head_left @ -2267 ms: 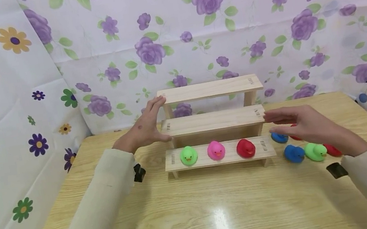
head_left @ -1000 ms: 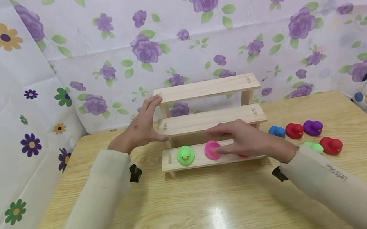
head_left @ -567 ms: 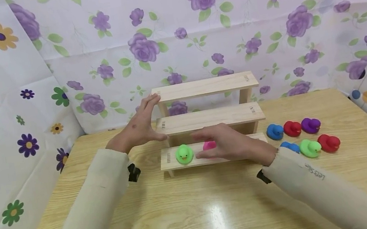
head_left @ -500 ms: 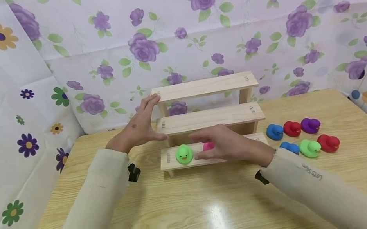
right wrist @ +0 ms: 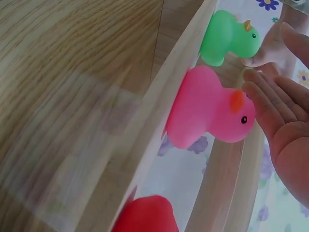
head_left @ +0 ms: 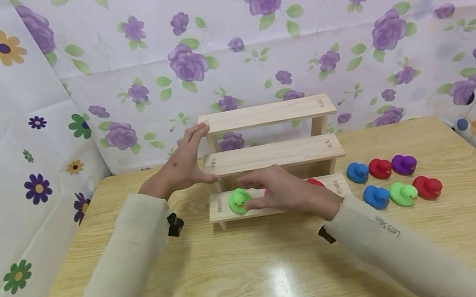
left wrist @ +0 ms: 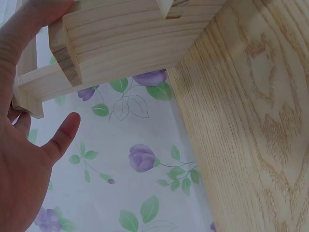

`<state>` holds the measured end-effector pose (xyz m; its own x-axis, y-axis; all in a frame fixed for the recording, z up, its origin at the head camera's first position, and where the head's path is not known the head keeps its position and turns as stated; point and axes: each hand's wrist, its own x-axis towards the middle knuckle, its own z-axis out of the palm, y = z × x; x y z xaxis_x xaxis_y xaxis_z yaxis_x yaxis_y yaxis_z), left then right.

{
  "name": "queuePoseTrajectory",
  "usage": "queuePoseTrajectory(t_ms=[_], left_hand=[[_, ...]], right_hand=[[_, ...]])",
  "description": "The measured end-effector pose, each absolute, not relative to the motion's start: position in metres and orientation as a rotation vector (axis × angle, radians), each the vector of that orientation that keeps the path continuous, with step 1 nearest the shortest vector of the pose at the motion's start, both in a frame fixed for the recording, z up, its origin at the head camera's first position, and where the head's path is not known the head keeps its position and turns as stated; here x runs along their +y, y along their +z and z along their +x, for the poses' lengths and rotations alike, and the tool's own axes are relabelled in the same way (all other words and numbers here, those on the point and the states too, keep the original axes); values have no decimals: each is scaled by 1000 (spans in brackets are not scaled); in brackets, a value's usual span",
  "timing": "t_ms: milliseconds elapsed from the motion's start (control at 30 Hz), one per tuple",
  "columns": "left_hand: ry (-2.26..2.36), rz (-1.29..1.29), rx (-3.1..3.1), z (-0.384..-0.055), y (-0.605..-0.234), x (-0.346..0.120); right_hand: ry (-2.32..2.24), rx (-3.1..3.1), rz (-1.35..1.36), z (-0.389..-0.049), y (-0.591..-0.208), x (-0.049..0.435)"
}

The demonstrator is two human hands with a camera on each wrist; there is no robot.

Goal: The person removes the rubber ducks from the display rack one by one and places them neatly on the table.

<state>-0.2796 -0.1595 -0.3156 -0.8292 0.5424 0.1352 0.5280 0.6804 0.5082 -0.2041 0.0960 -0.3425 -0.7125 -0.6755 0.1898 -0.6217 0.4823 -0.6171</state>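
A three-tier wooden display shelf (head_left: 273, 155) stands on the table; on its bottom tier sit a green toy duck (head_left: 238, 202), a pink toy duck (right wrist: 193, 108) and a red toy duck (right wrist: 149, 215). My left hand (head_left: 178, 169) is at the shelf's left end, fingertips touching the top board, thumb spread lower beside the middle tier. My right hand (head_left: 288, 190) reaches over the bottom tier, thumb and fingers apart, fingertips near the green duck. In the head view it covers most of the pink duck and part of the red one. Nothing is between its fingers.
Right of the shelf, two rows of toy ducks lie on the table (head_left: 248, 275): blue (head_left: 357, 172), red (head_left: 380, 168) and purple (head_left: 404, 164) behind, blue (head_left: 376, 197), light green (head_left: 404, 194) and red (head_left: 428, 187) in front. A flowered cloth (head_left: 117, 84) hangs behind.
My right hand has moved left from the shelf's right end, across the red and pink ducks, towards the green duck. My left hand stays at the shelf's left end.
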Motion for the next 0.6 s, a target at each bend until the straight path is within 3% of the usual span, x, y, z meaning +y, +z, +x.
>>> queuePoseTrajectory(t_ms=[600], left_hand=[[852, 925, 2855, -280, -317, -159]], right_hand=[[-963, 2711, -1163, -206, -349, 73]])
